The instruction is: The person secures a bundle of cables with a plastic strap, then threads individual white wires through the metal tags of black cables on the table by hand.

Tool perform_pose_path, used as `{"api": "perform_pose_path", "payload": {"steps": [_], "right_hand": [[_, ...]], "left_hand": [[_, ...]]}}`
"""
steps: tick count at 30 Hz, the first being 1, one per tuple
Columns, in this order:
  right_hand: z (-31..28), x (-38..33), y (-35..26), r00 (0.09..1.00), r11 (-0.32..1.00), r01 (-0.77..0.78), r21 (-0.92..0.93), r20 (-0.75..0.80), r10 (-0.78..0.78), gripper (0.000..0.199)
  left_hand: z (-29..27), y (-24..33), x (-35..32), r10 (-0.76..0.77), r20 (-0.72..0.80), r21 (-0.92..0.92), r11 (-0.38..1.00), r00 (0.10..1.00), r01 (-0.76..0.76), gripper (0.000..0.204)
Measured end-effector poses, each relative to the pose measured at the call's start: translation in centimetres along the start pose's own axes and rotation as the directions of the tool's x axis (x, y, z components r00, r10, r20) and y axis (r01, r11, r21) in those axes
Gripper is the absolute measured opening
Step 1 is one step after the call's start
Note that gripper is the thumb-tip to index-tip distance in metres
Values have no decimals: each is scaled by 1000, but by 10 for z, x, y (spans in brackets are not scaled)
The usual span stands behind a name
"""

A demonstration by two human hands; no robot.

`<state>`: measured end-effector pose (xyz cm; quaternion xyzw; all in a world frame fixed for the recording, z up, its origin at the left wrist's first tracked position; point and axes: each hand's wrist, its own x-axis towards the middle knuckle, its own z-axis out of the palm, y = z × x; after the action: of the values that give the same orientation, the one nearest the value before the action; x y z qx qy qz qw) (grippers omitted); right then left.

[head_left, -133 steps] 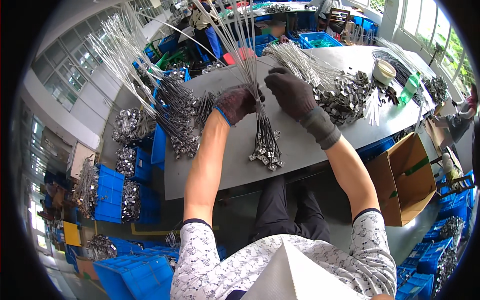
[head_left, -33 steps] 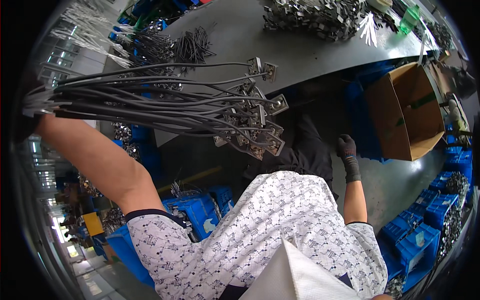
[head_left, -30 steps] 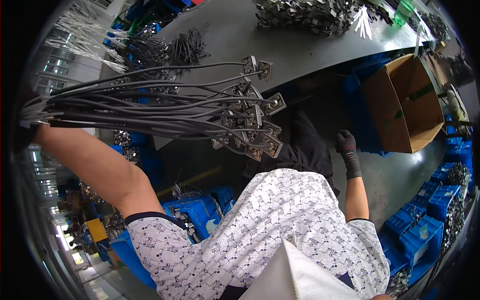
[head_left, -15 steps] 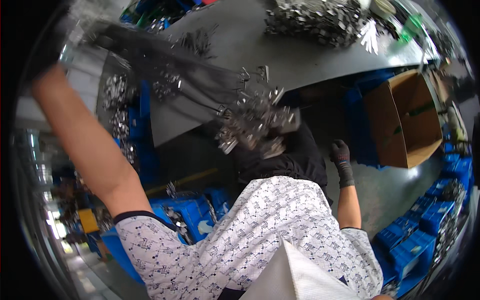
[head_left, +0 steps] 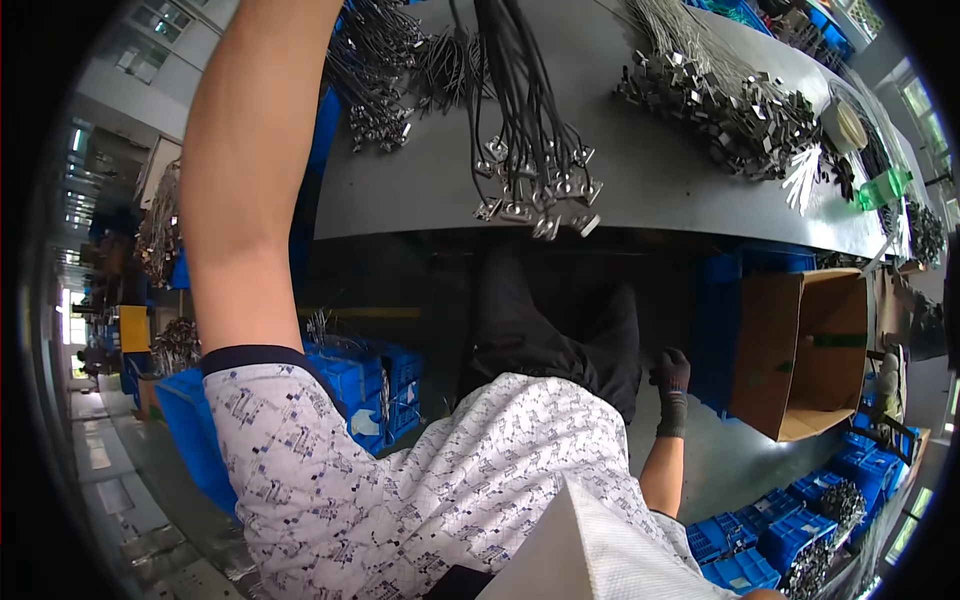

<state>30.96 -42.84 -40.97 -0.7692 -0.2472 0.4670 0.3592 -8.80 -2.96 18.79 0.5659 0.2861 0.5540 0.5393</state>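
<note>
My left arm [head_left: 245, 180] reaches up and out past the top edge, so its hand is out of view. A bundle of black cables [head_left: 515, 80] with shiny metal end pieces [head_left: 545, 190] comes down from the top edge over the grey table [head_left: 640, 205], ends close to the front edge. What holds its upper part is out of view. My right hand [head_left: 672, 372], in a dark grey knit glove, hangs low beside my right leg, left of the cardboard box [head_left: 765, 350]. Its fingers are loosely bent, a little apart, and nothing shows in them.
More black cable bundles [head_left: 375, 95] lie at the table's left end. A large pile of cables with dark, flat ends [head_left: 730, 110] covers the back right, near white strips [head_left: 803, 175] and a green bottle [head_left: 885, 188]. Blue crates [head_left: 370, 385] stand at lower left and lower right.
The cable bundle has swung from in front of my lap up over the table. My left arm has moved forward, its hand leaving the view. My view has shifted; my right hand still hangs low.
</note>
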Motion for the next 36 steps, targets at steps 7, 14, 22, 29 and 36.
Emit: {"api": "perform_pose_path", "payload": {"steps": [7,14,22,29,36], "right_hand": [[36,85,-94,991,989,102,-111,93,-92,28],[191,171,-320,839,866,485,-122,343,-422,23],[472,183,-561,54,44,999,-32,699,-713,23],[675,252,-586,-240,-411,911,-38,761,-602,24],[680,283,-585,-145,-401,908,-124,804,-576,31]], "left_hand": [[-38,-111,-51,150,-511,323,946,846,27,45],[-147,-173,-87,127,-388,173,983,913,-63,52],[-180,-172,-80,95,-415,207,978,905,-8,54],[-194,-147,-95,46,-533,358,917,845,176,45],[-207,-163,-89,85,-623,192,980,778,47,42]]}}
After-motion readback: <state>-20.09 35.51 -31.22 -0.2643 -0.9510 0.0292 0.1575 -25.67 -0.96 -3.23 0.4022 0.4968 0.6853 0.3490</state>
